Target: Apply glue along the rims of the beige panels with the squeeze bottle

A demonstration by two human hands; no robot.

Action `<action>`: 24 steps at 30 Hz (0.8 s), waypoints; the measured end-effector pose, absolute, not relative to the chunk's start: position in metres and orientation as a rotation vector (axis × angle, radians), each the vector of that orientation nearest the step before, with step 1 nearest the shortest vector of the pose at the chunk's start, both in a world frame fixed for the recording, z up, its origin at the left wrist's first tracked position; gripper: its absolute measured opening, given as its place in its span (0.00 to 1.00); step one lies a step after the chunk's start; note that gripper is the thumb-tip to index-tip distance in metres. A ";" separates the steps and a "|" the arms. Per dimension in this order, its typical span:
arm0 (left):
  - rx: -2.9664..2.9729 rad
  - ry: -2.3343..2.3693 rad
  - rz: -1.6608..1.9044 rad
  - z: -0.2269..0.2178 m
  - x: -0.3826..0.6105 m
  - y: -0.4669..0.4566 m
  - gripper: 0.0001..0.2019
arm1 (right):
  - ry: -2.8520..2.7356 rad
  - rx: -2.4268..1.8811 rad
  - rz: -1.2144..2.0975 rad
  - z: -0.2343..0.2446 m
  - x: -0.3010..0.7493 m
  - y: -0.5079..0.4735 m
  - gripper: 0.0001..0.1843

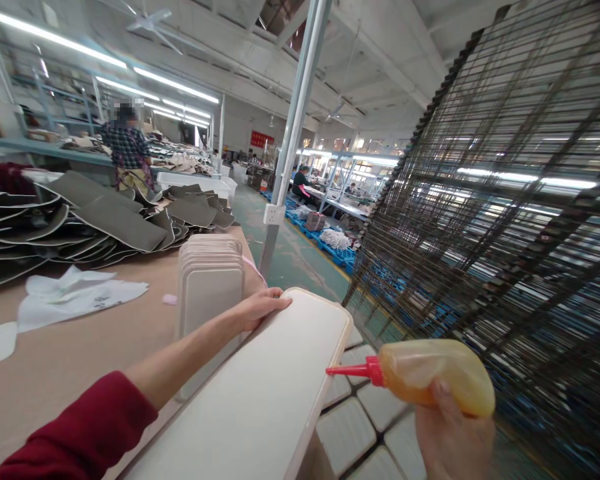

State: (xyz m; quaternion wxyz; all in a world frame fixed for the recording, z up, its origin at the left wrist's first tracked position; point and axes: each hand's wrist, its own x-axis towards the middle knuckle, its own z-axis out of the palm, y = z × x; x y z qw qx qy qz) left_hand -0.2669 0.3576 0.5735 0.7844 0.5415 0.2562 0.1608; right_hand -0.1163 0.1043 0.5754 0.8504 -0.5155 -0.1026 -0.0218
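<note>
- The cream panel (260,393), long with rounded corners and a raised tan rim, sits near and centre, tilted over the table's (80,360) near right edge.
- The left hand (260,308) holds the panel's far end, fingers folded over the rim; this seems to brace it at a slant.
- The right hand (453,437) is closed round a squeeze bottle (435,377) of amber liquid, held on its side. Its red nozzle (353,370) points left and its tip meets the panel's right rim.
- Just beyond the left hand, a stack of like panels (210,280) stands on the table, probably kept within reach.
- More pale panels (350,427) lie flat in rows below the bottle.
- A tall wire rack (505,200) fills the right side.
- Grey cut pieces (105,220) are heaped far left, with a white sheet (75,297) nearer.
- A person in a checked shirt (127,150) stands far left.
- The bottle shows no label; a red sign (263,139) on the far wall is too small to read.
</note>
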 end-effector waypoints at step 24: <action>1.232 0.611 0.365 0.580 -0.248 0.378 0.17 | -0.257 -1.077 0.089 0.570 -0.136 0.100 0.32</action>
